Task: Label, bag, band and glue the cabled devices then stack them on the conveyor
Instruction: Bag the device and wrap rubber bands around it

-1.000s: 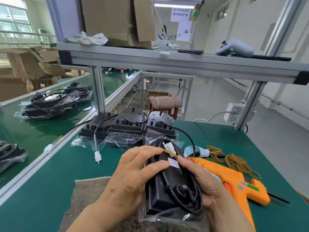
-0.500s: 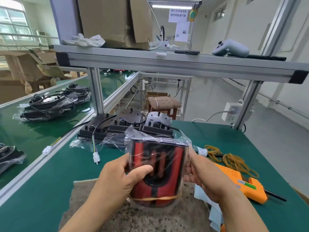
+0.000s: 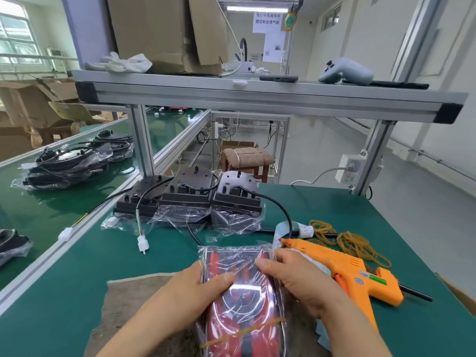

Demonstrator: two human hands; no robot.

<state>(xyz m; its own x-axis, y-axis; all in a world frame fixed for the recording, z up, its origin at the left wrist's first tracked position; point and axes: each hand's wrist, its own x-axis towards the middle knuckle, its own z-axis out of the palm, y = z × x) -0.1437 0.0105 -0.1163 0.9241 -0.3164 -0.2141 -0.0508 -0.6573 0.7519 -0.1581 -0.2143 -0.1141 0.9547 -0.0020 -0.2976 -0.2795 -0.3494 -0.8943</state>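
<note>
The person is holding the bagged device [image 3: 242,300] in both hands, low over the brown mat [image 3: 128,300] on the green worktop [image 3: 90,266]. The left hand [image 3: 195,292] is gripping its left edge, thumb lying across the plastic. The right hand [image 3: 296,282] is pinching the far right part of the bag, thumb on top and fingers curling over the edge. The red face is showing up through the plastic and one rubber band [image 3: 244,331] is crossing the near end, so bagging and banding are looking done for this piece. I cannot tell whether it is carrying a label.

By my judgement the person is tidying the bag before gluing or stacking. The orange glue gun [image 3: 355,271] is lying just beside the right hand. Taking it up is going to mean letting go on that side while the left hand is steadying the device.

The conveyor [image 3: 38,215] is running along the left, beyond the aluminium rail [image 3: 38,267], and other bagged devices [image 3: 67,168] are sitting stacked on it. Stacking is therefore calling for a carry leftward over the rail. Three more devices [image 3: 188,199] are waiting at the back of the worktop, well apart from the hands
</note>
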